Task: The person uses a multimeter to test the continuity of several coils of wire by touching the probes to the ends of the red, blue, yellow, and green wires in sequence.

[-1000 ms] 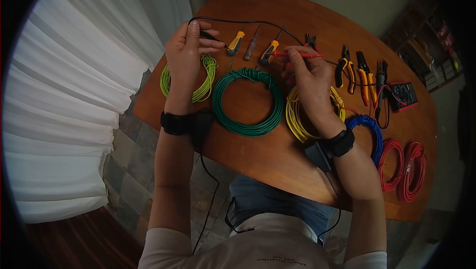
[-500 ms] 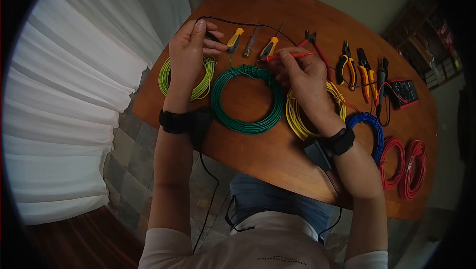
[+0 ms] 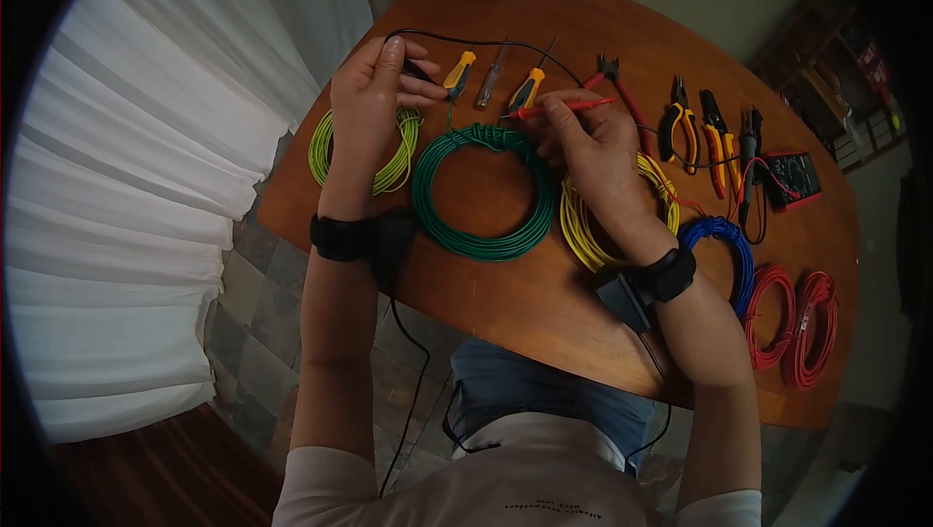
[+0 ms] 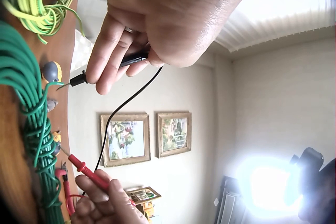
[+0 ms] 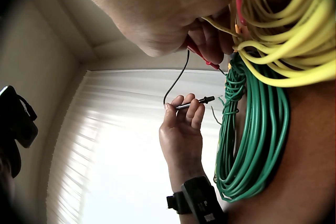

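Observation:
My left hand (image 3: 364, 109) pinches a black multimeter probe (image 4: 79, 79) over the table's left part. Its metal tip is right at an upright wire end of the green wire coil (image 3: 491, 249). With thumb and fingers, my right hand (image 3: 604, 153) holds a red multimeter probe (image 3: 559, 109), pointing left. In the left wrist view the red probe (image 4: 88, 171) has its tip close by the tied top of the green coil (image 4: 39, 129). A black lead runs from my left hand across the table towards the multimeter (image 3: 794, 180).
Beyond the coils lie screwdrivers (image 3: 458, 75), red-handled cutters (image 3: 627, 99), pliers (image 3: 677, 128) and a wire stripper (image 3: 719, 148). A yellow-green coil (image 3: 319, 153) is at left, a yellow coil (image 3: 575, 235) under my right hand. Blue (image 3: 743, 269) and red coils (image 3: 768, 333) lie at right.
My right hand has brought the red probe's tip left and down to the top of the green coil. The left hand has shifted slightly right, still holding the black probe.

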`<control>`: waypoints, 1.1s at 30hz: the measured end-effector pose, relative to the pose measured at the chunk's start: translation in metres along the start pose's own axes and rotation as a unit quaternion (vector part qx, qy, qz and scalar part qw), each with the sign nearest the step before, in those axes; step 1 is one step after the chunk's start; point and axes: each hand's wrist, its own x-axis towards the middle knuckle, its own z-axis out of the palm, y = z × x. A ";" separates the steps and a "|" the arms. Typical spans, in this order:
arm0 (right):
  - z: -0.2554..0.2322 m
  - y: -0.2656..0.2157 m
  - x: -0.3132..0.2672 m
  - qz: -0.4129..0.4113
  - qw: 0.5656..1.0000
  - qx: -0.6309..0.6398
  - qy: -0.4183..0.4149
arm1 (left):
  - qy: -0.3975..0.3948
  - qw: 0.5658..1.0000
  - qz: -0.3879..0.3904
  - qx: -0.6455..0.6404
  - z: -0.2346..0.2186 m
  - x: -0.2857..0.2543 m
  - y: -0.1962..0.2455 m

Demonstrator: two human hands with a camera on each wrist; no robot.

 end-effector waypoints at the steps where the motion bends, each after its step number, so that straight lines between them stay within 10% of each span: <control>1: 0.000 0.000 0.000 0.002 1.000 -0.003 0.001 | -0.004 1.000 -0.006 -0.005 0.000 0.000 -0.001; 19: -0.036 -0.035 0.006 -0.121 0.989 -0.040 0.070 | 0.090 0.993 0.074 -0.001 0.004 -0.003 0.011; 33: -0.127 -0.028 -0.068 0.030 0.996 -0.033 0.076 | -0.153 0.986 -0.042 -0.056 0.098 -0.053 0.044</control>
